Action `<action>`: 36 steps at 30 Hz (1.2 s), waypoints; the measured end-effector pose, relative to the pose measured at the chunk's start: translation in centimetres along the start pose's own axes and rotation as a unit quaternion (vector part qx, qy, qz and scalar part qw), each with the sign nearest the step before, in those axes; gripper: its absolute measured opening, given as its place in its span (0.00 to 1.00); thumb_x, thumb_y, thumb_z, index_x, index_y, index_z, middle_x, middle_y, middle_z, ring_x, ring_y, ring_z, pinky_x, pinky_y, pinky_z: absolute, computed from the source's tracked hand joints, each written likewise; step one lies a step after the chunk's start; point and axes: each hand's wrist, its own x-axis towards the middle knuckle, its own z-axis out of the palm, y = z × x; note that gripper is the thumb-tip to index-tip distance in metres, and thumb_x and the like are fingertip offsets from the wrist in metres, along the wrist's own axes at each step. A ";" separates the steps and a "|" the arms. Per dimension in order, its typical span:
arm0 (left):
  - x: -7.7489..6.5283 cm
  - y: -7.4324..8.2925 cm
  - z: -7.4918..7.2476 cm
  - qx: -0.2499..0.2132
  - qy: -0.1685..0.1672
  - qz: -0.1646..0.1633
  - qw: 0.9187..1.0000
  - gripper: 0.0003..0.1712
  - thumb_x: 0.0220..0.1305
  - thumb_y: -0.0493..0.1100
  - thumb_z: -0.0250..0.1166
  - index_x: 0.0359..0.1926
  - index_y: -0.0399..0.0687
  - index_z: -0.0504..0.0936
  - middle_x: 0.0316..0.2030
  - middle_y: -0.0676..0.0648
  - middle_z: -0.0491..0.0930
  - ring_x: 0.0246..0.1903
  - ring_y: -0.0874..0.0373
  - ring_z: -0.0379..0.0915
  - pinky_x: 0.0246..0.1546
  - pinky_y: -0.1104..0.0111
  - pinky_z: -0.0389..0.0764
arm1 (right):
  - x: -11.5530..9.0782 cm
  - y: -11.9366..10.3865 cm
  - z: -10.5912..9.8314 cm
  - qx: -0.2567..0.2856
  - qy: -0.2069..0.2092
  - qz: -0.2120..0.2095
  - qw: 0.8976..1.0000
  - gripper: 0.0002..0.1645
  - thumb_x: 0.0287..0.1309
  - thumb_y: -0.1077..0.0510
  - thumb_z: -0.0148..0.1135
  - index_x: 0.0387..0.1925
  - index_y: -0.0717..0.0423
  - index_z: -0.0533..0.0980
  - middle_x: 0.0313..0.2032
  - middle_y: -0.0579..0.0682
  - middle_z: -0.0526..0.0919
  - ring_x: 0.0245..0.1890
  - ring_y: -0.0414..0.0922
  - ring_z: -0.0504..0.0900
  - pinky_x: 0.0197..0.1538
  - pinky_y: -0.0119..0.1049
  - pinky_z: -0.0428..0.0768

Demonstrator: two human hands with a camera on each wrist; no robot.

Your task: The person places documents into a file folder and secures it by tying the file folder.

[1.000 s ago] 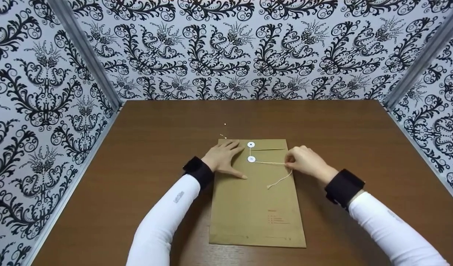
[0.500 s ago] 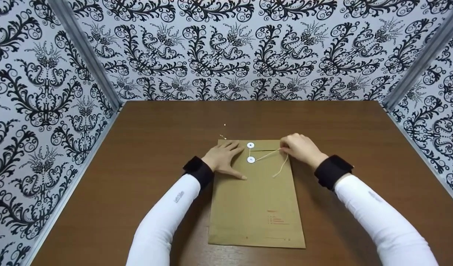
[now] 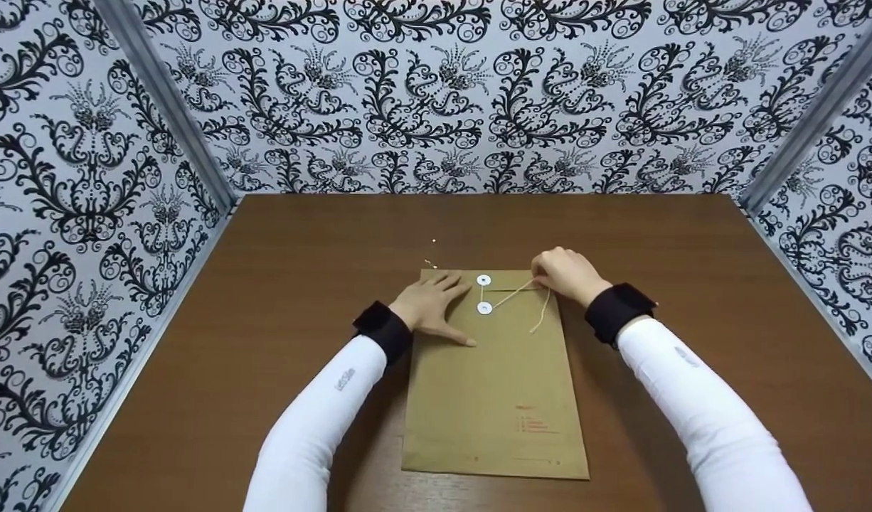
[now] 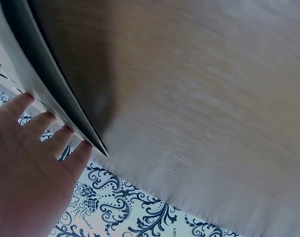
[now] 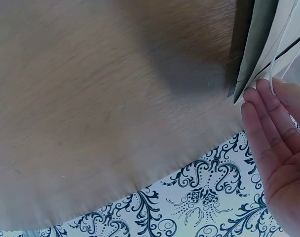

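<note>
A brown kraft paper envelope (image 3: 496, 391) lies flat on the table, its flap end away from me. Two white round buttons, an upper one (image 3: 484, 280) on the flap and a lower one (image 3: 484, 308) below it, have a thin string between them. My left hand (image 3: 432, 302) rests spread on the envelope's upper left, fingers straight. Between thumb and fingertips my right hand (image 3: 567, 274) pinches the string (image 3: 514, 294) near the upper right corner. The string runs taut from the lower button, and its loose end hangs over the envelope. In the right wrist view the string (image 5: 272, 69) passes over the fingertips.
The brown wooden table (image 3: 301, 242) ends at a patterned black-and-white wall (image 3: 422, 92), with similar walls on both sides. Tiny pale scraps (image 3: 431, 264) lie just beyond the envelope's top edge.
My right hand has moved up and to the left with the string, which now slants upward from the lower button instead of running nearly level. The left hand has stayed in place.
</note>
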 end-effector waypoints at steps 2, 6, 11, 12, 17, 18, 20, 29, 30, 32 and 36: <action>0.0 -0.1 -0.1 0.005 -0.003 -0.002 1.000 0.66 0.50 0.80 0.68 0.82 0.57 0.53 0.83 0.43 0.48 0.83 0.44 0.44 0.80 0.47 0.56 | 0.4 -0.1 0.0 0.005 0.000 0.009 1.000 0.04 0.59 0.63 0.69 0.31 0.61 0.84 0.34 0.59 0.89 0.35 0.59 0.87 0.40 0.55 0.84; 0.1 -0.2 0.0 0.010 -0.003 -0.002 1.000 0.67 0.50 0.80 0.68 0.82 0.58 0.51 0.83 0.43 0.48 0.83 0.44 0.44 0.81 0.47 0.56 | 1.2 -0.3 0.3 0.022 0.000 0.033 0.999 0.03 0.58 0.64 0.68 0.32 0.61 0.85 0.36 0.60 0.89 0.37 0.61 0.87 0.42 0.56 0.84; 0.1 -0.1 0.2 0.003 0.002 0.002 1.000 0.67 0.49 0.80 0.67 0.82 0.57 0.52 0.82 0.43 0.49 0.82 0.43 0.44 0.80 0.47 0.56 | 2.0 -0.5 0.8 0.034 -0.002 0.052 0.998 0.03 0.58 0.64 0.68 0.33 0.62 0.85 0.38 0.62 0.89 0.40 0.63 0.87 0.45 0.58 0.84; 0.2 -0.1 0.2 0.003 0.003 0.002 1.000 0.67 0.50 0.80 0.68 0.82 0.57 0.52 0.82 0.43 0.49 0.82 0.43 0.45 0.80 0.47 0.57 | 2.2 -0.5 0.9 0.035 -0.001 0.053 0.998 0.04 0.58 0.64 0.68 0.33 0.62 0.85 0.39 0.62 0.89 0.41 0.63 0.87 0.46 0.58 0.84; 0.1 -0.2 0.2 0.001 0.003 0.003 1.000 0.67 0.50 0.79 0.68 0.82 0.57 0.52 0.83 0.43 0.49 0.82 0.43 0.44 0.81 0.48 0.56 | 2.8 -0.7 1.1 0.038 0.006 0.062 0.997 0.05 0.59 0.63 0.68 0.35 0.61 0.86 0.41 0.62 0.90 0.44 0.64 0.87 0.49 0.59 0.84; 0.1 -0.2 0.2 0.001 0.003 0.003 1.000 0.67 0.49 0.79 0.68 0.82 0.57 0.52 0.83 0.43 0.48 0.83 0.43 0.44 0.81 0.48 0.56 | 2.9 -0.8 1.2 0.038 0.007 0.063 0.997 0.05 0.59 0.63 0.68 0.35 0.61 0.86 0.41 0.62 0.90 0.44 0.64 0.87 0.49 0.59 0.84; 0.1 -0.2 0.3 0.001 0.004 0.004 1.000 0.67 0.49 0.80 0.68 0.82 0.57 0.52 0.83 0.43 0.48 0.83 0.44 0.44 0.81 0.48 0.56 | 3.2 -0.9 1.2 0.040 0.009 0.064 0.997 0.05 0.60 0.62 0.68 0.36 0.61 0.86 0.41 0.62 0.90 0.45 0.64 0.87 0.49 0.59 0.84; 0.3 -0.3 0.3 -0.005 0.003 0.003 1.000 0.67 0.50 0.79 0.67 0.82 0.56 0.51 0.83 0.43 0.48 0.83 0.44 0.44 0.80 0.47 0.56 | 4.2 -1.5 1.8 0.036 0.021 0.067 0.997 0.05 0.62 0.61 0.68 0.35 0.61 0.85 0.40 0.61 0.90 0.43 0.63 0.88 0.48 0.58 0.84; 0.3 -0.2 0.3 -0.004 -0.002 -0.001 1.000 0.67 0.50 0.79 0.67 0.82 0.56 0.51 0.83 0.43 0.48 0.83 0.44 0.43 0.81 0.47 0.56 | 4.3 -1.6 1.8 0.035 0.020 0.068 0.997 0.06 0.62 0.61 0.68 0.35 0.61 0.85 0.40 0.61 0.90 0.43 0.63 0.88 0.48 0.58 0.84; 0.2 -0.1 0.2 0.001 -0.009 -0.007 1.000 0.66 0.51 0.80 0.66 0.82 0.57 0.51 0.83 0.44 0.47 0.83 0.45 0.42 0.81 0.47 0.55 | 4.5 -1.9 1.8 0.034 0.019 0.068 0.997 0.06 0.63 0.60 0.68 0.36 0.61 0.86 0.41 0.61 0.90 0.44 0.62 0.88 0.48 0.57 0.85; 0.1 0.0 0.1 0.006 -0.019 -0.012 1.000 0.66 0.51 0.80 0.65 0.82 0.58 0.50 0.83 0.45 0.45 0.84 0.47 0.40 0.82 0.48 0.53 | 4.9 -2.2 2.0 0.034 0.019 0.064 0.997 0.06 0.63 0.60 0.68 0.35 0.61 0.85 0.40 0.61 0.90 0.44 0.62 0.88 0.48 0.57 0.85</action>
